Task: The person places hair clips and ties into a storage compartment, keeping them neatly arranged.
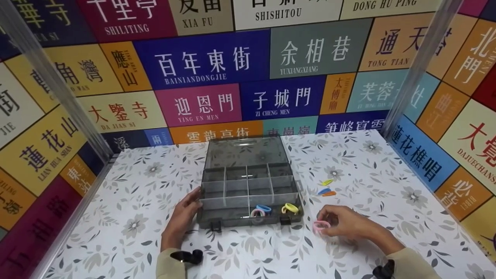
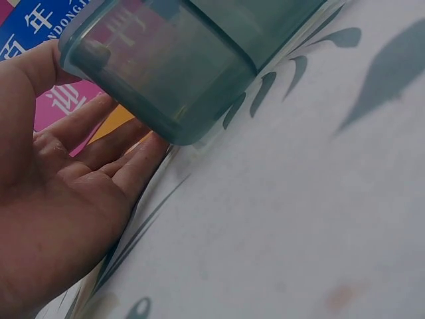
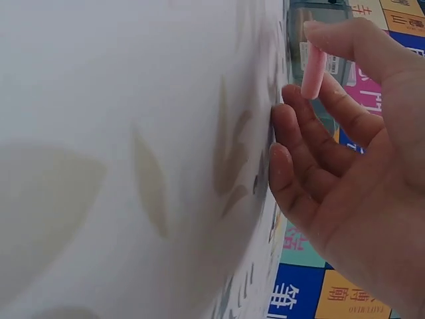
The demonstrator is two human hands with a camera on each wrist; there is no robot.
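Floral cloth (image 1: 128,248) is spread beneath both hands, with sign-covered walls (image 1: 201,60) beyond them. Pinched between the right hand's (image 1: 345,224) thumb and finger, a pink band (image 3: 314,72) is held just right of the box (image 1: 236,223). On the box's left side, the left hand (image 1: 184,213) is rested, fingers loosely straight. Beyond the right hand, yellow (image 1: 327,181), blue (image 1: 324,191) and orange bands (image 1: 329,193) are left loose; leftward, three bands (image 1: 291,209) are seen in the front right compartment. Sorting seems in hand; a leftward carry and release are probably called for.
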